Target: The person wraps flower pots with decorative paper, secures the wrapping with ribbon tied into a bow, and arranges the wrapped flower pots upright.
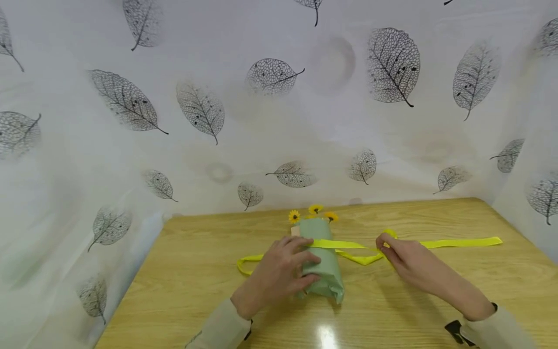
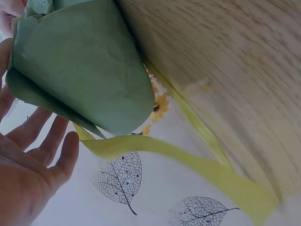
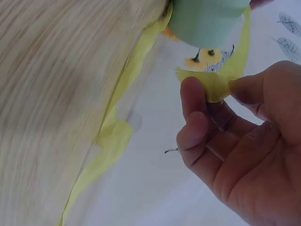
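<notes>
A small bouquet of yellow flowers (image 1: pixel 316 209) lies on the table, wrapped in pale green paper (image 1: pixel 323 271). My left hand (image 1: pixel 283 269) rests on the left side of the wrap with fingers spread, its fingertips at a bright yellow ribbon (image 1: pixel 340 244) that crosses the paper. In the left wrist view, the fingers (image 2: pixel 57 137) lie loosely along the green wrap (image 2: pixel 80 66). To the right of the bouquet, my right hand (image 1: pixel 403 254) pinches the ribbon between thumb and fingers, clearly seen in the right wrist view, where a short ribbon end (image 3: pixel 216 87) pokes out.
More of the ribbon trails across the table to the right (image 1: pixel 462 242), and a loop of it (image 1: pixel 244 264) bends out on the left. Behind the wooden table (image 1: pixel 196 291) hangs a white leaf-print sheet (image 1: pixel 270 126), which also covers both sides.
</notes>
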`<act>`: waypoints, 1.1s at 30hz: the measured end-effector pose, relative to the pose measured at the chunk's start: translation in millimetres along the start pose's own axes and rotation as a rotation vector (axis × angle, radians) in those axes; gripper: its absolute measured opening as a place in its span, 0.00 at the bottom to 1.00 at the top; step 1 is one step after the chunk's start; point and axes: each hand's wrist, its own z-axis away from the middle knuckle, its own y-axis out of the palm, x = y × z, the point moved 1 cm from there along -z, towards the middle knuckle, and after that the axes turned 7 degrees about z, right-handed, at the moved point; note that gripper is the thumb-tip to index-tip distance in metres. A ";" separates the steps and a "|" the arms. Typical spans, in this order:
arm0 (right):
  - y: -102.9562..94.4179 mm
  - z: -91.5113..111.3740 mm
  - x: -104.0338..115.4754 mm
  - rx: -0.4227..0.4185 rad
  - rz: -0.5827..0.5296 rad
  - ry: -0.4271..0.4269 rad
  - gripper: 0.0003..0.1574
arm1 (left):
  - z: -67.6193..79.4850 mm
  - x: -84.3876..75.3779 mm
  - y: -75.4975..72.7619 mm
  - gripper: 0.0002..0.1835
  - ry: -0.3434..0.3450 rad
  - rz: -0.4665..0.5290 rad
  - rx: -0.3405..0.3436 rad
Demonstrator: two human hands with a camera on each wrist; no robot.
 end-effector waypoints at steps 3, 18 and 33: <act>-4.5 6.3 -8.9 0.004 0.018 0.010 0.17 | 0.8 -0.5 -0.1 0.16 -0.006 -0.026 -0.004; -31.3 51.0 -56.5 0.157 0.105 0.252 0.14 | 3.3 4.1 1.2 0.17 0.013 0.015 -0.018; -54.8 94.0 -114.4 0.424 0.178 0.528 0.06 | 5.2 6.4 -1.9 0.17 -0.025 0.067 0.009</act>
